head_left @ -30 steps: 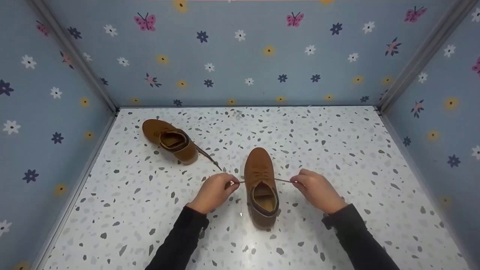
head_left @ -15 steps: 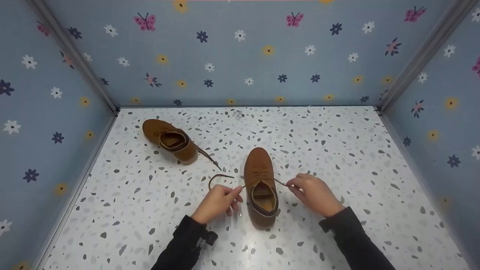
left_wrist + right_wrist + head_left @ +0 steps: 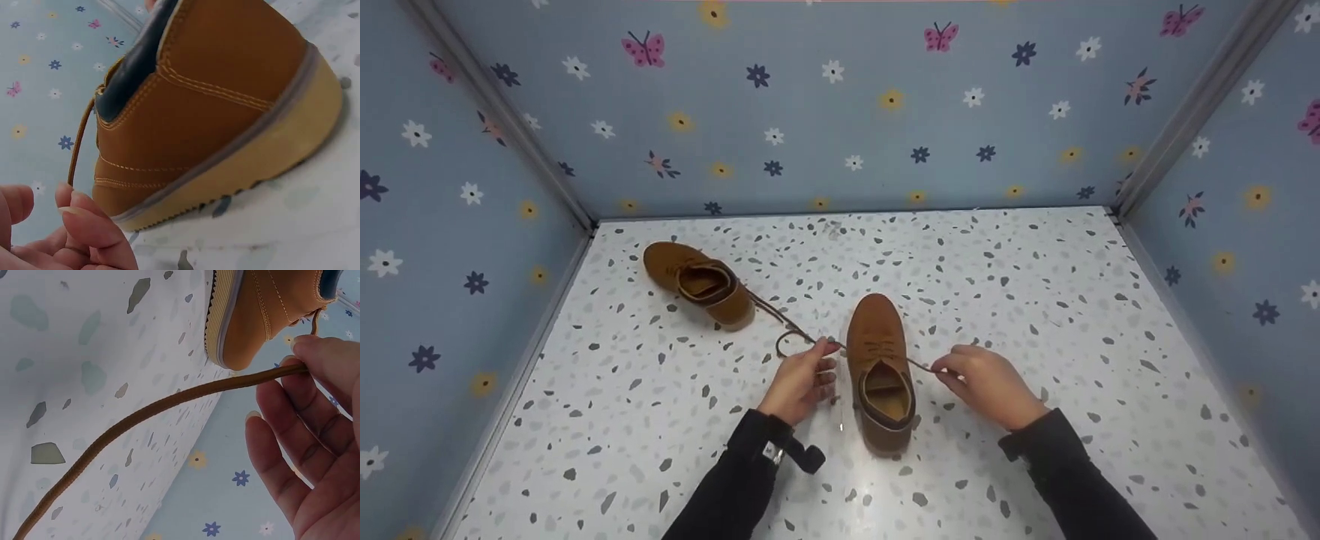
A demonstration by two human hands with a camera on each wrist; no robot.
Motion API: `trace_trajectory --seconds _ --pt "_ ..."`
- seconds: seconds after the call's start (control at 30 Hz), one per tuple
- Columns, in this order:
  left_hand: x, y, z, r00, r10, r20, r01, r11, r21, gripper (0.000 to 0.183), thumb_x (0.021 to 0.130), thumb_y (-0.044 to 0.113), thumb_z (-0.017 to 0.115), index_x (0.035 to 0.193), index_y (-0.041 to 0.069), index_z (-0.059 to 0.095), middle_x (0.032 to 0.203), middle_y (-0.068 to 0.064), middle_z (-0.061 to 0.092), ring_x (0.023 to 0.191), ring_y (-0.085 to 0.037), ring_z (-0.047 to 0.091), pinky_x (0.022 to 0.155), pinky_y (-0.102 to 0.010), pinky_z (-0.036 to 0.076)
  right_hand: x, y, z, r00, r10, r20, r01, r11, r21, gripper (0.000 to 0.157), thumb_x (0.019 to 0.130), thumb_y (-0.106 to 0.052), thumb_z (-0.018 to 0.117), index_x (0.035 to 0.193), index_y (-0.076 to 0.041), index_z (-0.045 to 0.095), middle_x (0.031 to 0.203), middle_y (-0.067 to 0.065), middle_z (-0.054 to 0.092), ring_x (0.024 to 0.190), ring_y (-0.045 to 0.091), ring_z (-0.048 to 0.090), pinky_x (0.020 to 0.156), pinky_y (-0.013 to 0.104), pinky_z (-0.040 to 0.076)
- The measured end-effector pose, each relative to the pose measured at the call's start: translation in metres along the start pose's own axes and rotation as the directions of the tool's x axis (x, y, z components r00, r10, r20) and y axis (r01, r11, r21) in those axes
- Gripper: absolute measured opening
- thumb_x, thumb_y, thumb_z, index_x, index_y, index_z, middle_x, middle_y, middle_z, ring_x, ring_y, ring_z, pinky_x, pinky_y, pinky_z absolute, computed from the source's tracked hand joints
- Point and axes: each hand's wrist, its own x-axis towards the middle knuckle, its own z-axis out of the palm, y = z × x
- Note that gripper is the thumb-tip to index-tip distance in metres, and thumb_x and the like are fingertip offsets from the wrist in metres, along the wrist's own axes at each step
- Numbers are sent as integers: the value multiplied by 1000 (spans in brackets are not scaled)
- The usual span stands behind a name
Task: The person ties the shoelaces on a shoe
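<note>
A brown ankle-high lace-up shoe (image 3: pixel 876 322) stands upright on the floor between the hands, toe pointing away. On its left side, the left hand (image 3: pixel 802 382) pinches one shoelace (image 3: pixel 80 140) at the fingertips, close to the shoe. Past those fingers the lace's free part curls in a loop on the floor. Opposite, the right hand (image 3: pixel 994 386) pinches the other shoelace (image 3: pixel 169 403) between thumb and finger, its loose length trailing beyond the grip in the right wrist view. Both laces come from the shoe's top eyelets.
A second brown shoe (image 3: pixel 667 262) lies further back on the left, angled, its laces (image 3: pixel 771 309) trailing towards the left hand. Blue flowered panels (image 3: pixel 810 112) enclose the speckled white floor (image 3: pixel 997 277) at the back and both sides.
The left hand first slid in along its lace towards the shoe, leaving a loop behind, then moved forward beside the shoe. The right hand came slightly closer and its lace slackened.
</note>
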Motion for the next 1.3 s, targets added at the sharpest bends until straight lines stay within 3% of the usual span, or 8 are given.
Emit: trace_trajectory --seconds 0.13,0.37,0.47,0.6,0.67,0.87,0.93,1.3 --pt "4 13 12 1000 11 12 -11 998 -54 39 105 29 51 126 -3 58 85 -1 51 74 -14 52 63 -25 43 -1 -2 0 1000 7 11 -7 1000 0 12 84 -5 78 93 -11 76 78 -4 63 72 12 60 65 30 52" --pt "2 50 36 983 147 106 -153 987 51 20 105 18 50 110 0 58 96 -12 65 87 -24 66 79 -35 54 -2 -3 0 1000 2 2 -2 1000 -16 12 84 -4 78 93 -11 76 79 -5 63 72 11 60 66 29 52" --pt "-1 64 47 946 260 194 -294 939 176 15 105 15 51 104 1 57 91 -14 67 82 -25 69 77 -37 54 -2 -2 0 1000 4 1 -4 1000 -13 13 83 -4 78 94 -10 76 79 -4 63 72 11 60 66 29 52" --pt "3 70 57 861 383 336 -484 819 307 16 103 14 55 104 -2 58 83 -13 61 71 -23 64 70 -36 53 -3 -2 2 1000 12 4 -12 1000 -3 14 83 -4 79 94 -11 76 79 -5 63 73 10 60 66 29 52" --pt "8 67 58 845 399 357 -514 789 336 21 102 14 57 107 -5 59 80 -10 57 67 -20 59 65 -33 51 -3 -2 3 1000 16 9 -16 1000 2 14 83 -5 78 95 -12 76 80 -6 63 73 10 60 67 29 53" --pt "24 43 41 962 233 141 -268 903 336 25 102 13 55 112 -8 66 72 -2 50 55 -8 47 48 -19 36 -3 -2 4 998 45 35 -45 999 8 15 83 -5 78 96 -12 76 80 -6 63 74 10 61 67 29 53" --pt "25 33 33 984 161 81 -179 926 333 23 102 12 56 108 -7 67 70 -1 50 53 -6 46 44 -17 33 -3 -2 3 997 56 52 -57 998 10 15 83 -4 78 96 -11 76 80 -6 62 74 10 61 68 30 53" --pt "18 10 34 989 146 16 -144 942 304 18 98 15 62 101 -2 68 71 -2 58 54 -8 51 46 -19 37 -5 4 -3 987 149 -53 -153 983 -104 10 82 -7 80 87 -13 74 70 -6 52 64 11 49 56 30 45"
